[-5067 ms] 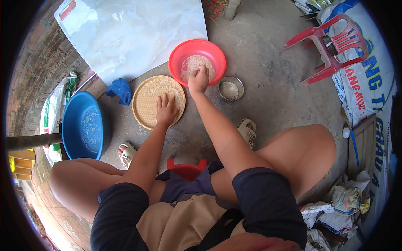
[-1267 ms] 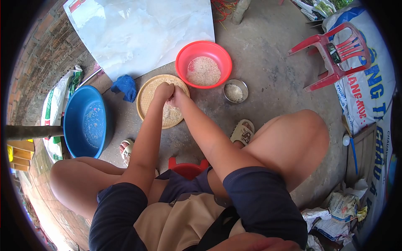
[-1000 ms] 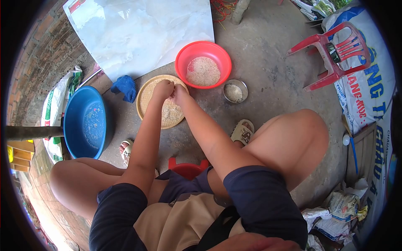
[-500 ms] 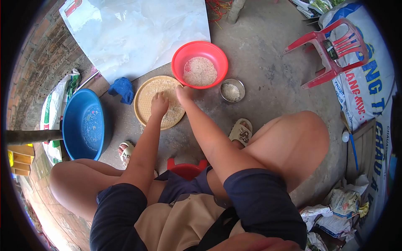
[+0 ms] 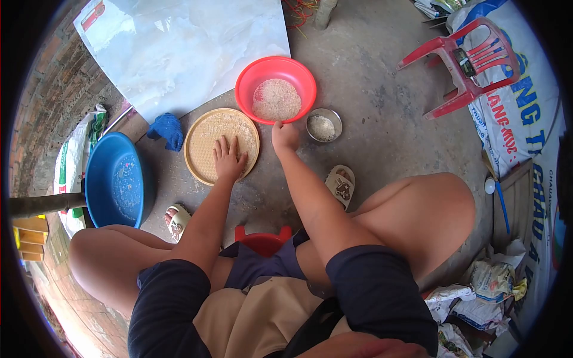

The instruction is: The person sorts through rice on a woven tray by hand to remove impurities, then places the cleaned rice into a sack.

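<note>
My left hand [image 5: 227, 157] lies with fingers spread on the round woven tray [image 5: 202, 138], which has pale grains scattered over its right and upper parts. My right hand [image 5: 285, 137] is closed at the near rim of the red basin [image 5: 246, 89]; what its fingers hold, if anything, is hidden. Inside the basin is a bed of rice grains [image 5: 277, 99]. Just right of my right hand stands a small metal bowl [image 5: 333, 114] with some pale grains in it.
A blue tub [image 5: 95, 179] stands at the left, near a crumpled blue cloth [image 5: 167, 131]. Behind lies a marbled sheet [image 5: 185, 53]. A red plastic chair [image 5: 471, 65] is at the upper right, with sacks [image 5: 507, 125] beyond it. I sit on a red stool [image 5: 262, 241].
My right hand has moved from the tray's right edge to the basin's near rim and closed. My left hand has flattened and spread its fingers on the tray. The view has shifted slightly.
</note>
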Available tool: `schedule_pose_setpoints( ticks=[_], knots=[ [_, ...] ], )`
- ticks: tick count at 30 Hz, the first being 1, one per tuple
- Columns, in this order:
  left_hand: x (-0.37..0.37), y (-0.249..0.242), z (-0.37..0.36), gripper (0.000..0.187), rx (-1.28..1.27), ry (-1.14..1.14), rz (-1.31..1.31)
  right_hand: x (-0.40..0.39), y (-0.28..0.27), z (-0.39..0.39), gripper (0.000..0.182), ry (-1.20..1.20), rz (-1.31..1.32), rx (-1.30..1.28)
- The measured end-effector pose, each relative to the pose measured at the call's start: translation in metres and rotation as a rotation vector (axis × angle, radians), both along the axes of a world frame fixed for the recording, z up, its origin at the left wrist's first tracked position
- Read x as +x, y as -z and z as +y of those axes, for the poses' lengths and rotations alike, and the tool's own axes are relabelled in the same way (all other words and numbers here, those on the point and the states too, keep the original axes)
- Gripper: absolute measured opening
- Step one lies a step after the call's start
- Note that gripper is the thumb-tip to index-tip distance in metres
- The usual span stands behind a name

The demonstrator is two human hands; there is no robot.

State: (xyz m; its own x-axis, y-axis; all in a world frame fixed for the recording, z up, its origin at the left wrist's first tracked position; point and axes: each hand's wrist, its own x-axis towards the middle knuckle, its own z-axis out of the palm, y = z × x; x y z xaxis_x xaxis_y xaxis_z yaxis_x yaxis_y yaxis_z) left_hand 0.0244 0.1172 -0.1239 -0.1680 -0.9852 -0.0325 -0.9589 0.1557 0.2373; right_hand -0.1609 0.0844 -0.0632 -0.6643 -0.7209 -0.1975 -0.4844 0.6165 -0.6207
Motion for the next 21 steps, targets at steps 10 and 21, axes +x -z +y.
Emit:
schedule_pose_setpoints(
  ticks=[10, 21],
  knots=[
    [-0.011, -0.001, 0.003, 0.059, -0.068, 0.150, 0.148, -0.066, -0.003, -0.014, 0.038, 0.317, 0.098, -0.215],
    [-0.019, -0.005, 0.008, 0.028, -0.278, 0.252, 0.290, -0.094, 0.000, -0.020, 0.035, 0.491, 0.069, 0.056]
  ],
)
